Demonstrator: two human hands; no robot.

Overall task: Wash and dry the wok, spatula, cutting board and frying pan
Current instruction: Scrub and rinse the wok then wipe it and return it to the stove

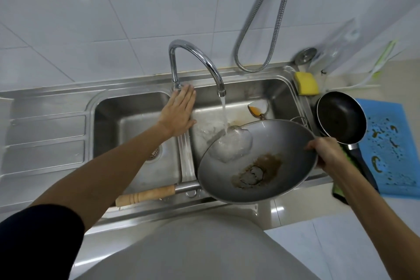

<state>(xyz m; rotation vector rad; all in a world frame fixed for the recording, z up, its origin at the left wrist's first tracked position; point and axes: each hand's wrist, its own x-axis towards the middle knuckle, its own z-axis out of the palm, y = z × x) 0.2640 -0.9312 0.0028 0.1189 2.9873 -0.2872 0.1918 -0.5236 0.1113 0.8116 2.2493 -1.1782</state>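
Grey round metal wok tilts over the steel sink under running water, brown mess inside. Right hand grips its rim; left hand lies flat, fingers straight. Black frying pan, blue cutting board and metal spatula look unwashed.

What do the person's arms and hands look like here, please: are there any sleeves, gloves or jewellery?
Both hands are bare: the left hand and the right hand show no gloves, rings or watch. The left arm wears a black sleeve on its upper part, with the forearm uncovered. The right arm is uncovered as far as the frame shows.
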